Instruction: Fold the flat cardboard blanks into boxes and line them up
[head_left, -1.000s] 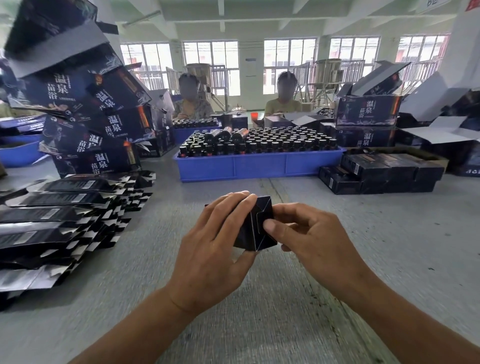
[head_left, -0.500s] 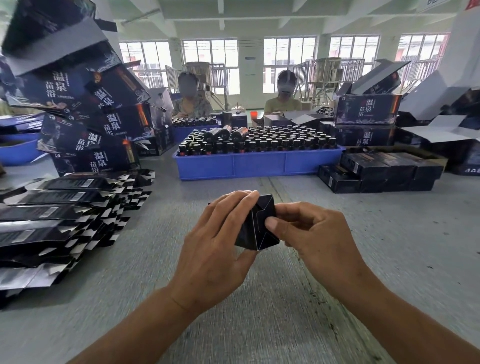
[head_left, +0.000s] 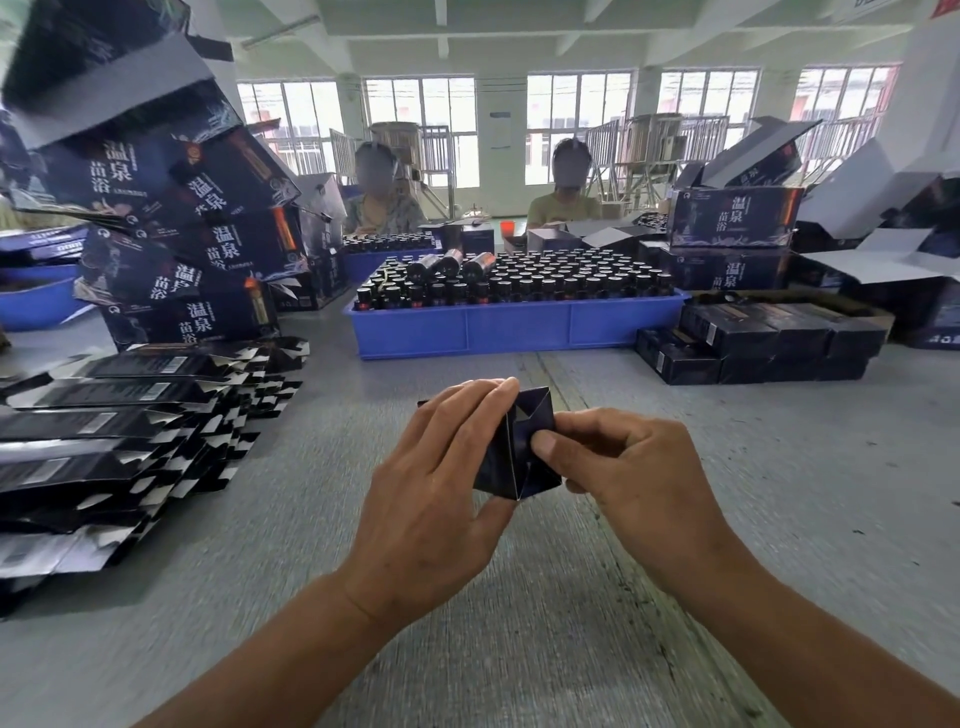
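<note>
A small dark blue cardboard box (head_left: 511, 462) is held end-on toward me above the grey table (head_left: 779, 493), its end flaps partly folded in. My left hand (head_left: 441, 488) wraps the box's left side, fingers over its top. My right hand (head_left: 623, 467) grips the right side, with the thumb pressing a flap at the box's end. A spread stack of flat dark blanks (head_left: 114, 431) lies at the left on the table. Finished small dark boxes (head_left: 753, 343) sit in rows at the right.
A blue tray (head_left: 514, 325) full of dark bottles stands straight ahead. Large printed cartons (head_left: 171, 223) pile up at the left, more cartons (head_left: 737, 218) at the right. Two people sit behind the tray at the far side.
The box has stayed in both hands. My right thumb has pushed further onto the end flap, which now sits folded further in.
</note>
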